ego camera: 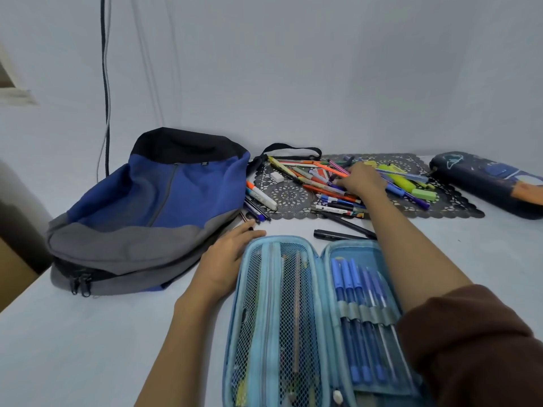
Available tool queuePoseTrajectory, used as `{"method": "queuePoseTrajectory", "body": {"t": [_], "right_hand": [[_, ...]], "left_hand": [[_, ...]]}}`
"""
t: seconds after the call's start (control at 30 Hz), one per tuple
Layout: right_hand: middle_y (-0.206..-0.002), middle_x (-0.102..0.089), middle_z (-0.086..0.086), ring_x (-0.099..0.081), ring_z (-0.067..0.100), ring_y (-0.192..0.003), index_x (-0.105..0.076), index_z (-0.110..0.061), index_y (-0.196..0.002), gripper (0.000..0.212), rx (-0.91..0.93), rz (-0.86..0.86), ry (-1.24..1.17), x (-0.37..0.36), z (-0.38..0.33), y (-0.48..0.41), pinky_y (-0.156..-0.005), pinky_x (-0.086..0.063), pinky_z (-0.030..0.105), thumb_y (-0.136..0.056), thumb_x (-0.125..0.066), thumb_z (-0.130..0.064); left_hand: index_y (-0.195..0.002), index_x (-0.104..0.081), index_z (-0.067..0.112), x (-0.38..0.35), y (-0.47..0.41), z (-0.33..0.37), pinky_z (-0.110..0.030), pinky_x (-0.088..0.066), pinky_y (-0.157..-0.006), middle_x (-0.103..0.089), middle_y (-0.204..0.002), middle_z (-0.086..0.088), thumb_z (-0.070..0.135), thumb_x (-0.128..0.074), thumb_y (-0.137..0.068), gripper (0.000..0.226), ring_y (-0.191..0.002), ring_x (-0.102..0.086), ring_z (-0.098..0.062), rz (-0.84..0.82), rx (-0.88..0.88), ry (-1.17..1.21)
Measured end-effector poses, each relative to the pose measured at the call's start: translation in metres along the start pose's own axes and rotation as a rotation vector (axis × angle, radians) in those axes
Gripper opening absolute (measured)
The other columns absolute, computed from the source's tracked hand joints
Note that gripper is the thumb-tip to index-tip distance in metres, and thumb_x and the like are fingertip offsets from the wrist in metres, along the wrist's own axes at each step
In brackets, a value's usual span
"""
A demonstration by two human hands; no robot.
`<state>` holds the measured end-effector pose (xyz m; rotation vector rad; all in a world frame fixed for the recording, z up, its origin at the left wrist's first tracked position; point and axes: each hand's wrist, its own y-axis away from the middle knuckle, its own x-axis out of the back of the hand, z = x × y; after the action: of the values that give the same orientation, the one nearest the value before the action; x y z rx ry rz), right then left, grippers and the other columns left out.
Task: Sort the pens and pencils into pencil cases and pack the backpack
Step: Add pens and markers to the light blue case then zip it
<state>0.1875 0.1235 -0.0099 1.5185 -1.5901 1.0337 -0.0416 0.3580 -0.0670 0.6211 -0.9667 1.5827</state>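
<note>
Head view. We see sorting in hand: the left hand (227,254) lies flat, fingers straight, against the open blue pencil case (282,239) on the desk (88,333), blue pens (357,292) in its loops. The right hand (360,179) reaches into the loose pens (311,183); whether it grips one we cannot tell. Next, we judge, one pen must be singled out; the backpack (164,207) lies to the left

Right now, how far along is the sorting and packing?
Done: several blue pens sit under the elastic loops of the open blue pencil case. In hand: the right hand is on the loose pile, the left hand rests beside the case. Left: most of the pile, the dark pencil case far right, and the backpack, with neither case in it.
</note>
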Motion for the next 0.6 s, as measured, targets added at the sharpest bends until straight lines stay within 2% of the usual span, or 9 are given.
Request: {"method": "queuePoseTrajectory", "body": {"t": [0.1,0.2,0.27,0.33,0.43,0.5,0.6], "right_hand": [[-0.09,-0.06,0.008,-0.057,0.027,-0.086,-0.055,-0.009,-0.093,0.039,0.028,0.005,0.089,0.003,-0.005,0.005,-0.072,-0.044,0.034,-0.084,-0.068,-0.045],[-0.079,-0.057,0.008,-0.057,0.027,-0.079,-0.051,-0.01,-0.077,0.029,0.083,-0.064,0.135,0.007,-0.011,0.006,-0.07,-0.047,0.035,-0.084,-0.066,-0.033],[-0.07,-0.052,0.006,-0.054,0.027,-0.078,-0.046,-0.012,-0.068,0.031,0.094,-0.141,0.171,0.011,-0.013,0.007,-0.074,-0.047,0.036,-0.088,-0.061,-0.03],[-0.069,-0.05,0.006,-0.053,0.027,-0.078,-0.047,-0.011,-0.07,0.03,0.094,-0.192,0.193,0.016,-0.012,0.009,-0.075,-0.045,0.036,-0.092,-0.054,-0.03],[-0.071,-0.05,0.006,-0.051,0.024,-0.071,-0.054,-0.007,-0.088,0.023,0.091,-0.227,0.174,0.021,-0.006,0.008,-0.072,-0.042,0.033,-0.096,-0.046,-0.027],[-0.071,-0.045,0.006,-0.045,0.023,-0.066,-0.052,-0.007,-0.096,0.021,0.069,-0.256,0.123,0.024,-0.002,0.006,-0.067,-0.039,0.032,-0.099,-0.039,-0.024],[-0.072,-0.047,0.009,-0.042,0.02,-0.059,-0.045,-0.008,-0.078,0.025,0.057,-0.293,0.044,0.034,0.003,0.007,-0.055,-0.033,0.029,-0.1,-0.035,-0.015]], "left_hand": [[-0.13,-0.057,0.039,0.0,0.0,0.0,-0.036,-0.039,-0.106,-0.038,-0.151,0.016,0.069,-0.031,-0.07,0.072,-0.138,-0.038,-0.008,0.001,0.005,0.02],[-0.13,-0.057,0.038,0.0,0.0,0.0,-0.036,-0.039,-0.107,-0.038,-0.151,0.015,0.069,-0.031,-0.07,0.073,-0.138,-0.038,-0.008,0.0,0.001,0.023],[-0.13,-0.057,0.038,-0.001,0.0,-0.001,-0.037,-0.039,-0.107,-0.039,-0.151,0.015,0.068,-0.031,-0.071,0.072,-0.138,-0.038,-0.009,0.001,-0.001,0.027],[-0.13,-0.057,0.038,-0.001,0.0,-0.002,-0.039,-0.039,-0.107,-0.039,-0.151,0.014,0.067,-0.032,-0.072,0.07,-0.138,-0.039,-0.01,0.002,-0.003,0.032],[-0.131,-0.057,0.037,-0.001,0.0,-0.001,-0.039,-0.039,-0.107,-0.039,-0.151,0.014,0.067,-0.031,-0.072,0.071,-0.138,-0.038,-0.01,-0.002,-0.005,0.028],[-0.131,-0.057,0.037,0.0,0.0,0.0,-0.039,-0.039,-0.107,-0.039,-0.151,0.014,0.068,-0.03,-0.072,0.072,-0.139,-0.037,-0.01,-0.001,-0.005,0.025],[-0.131,-0.057,0.037,0.0,0.0,0.0,-0.04,-0.038,-0.107,-0.039,-0.151,0.013,0.068,-0.03,-0.071,0.073,-0.139,-0.038,-0.011,-0.001,-0.004,0.024]]}}
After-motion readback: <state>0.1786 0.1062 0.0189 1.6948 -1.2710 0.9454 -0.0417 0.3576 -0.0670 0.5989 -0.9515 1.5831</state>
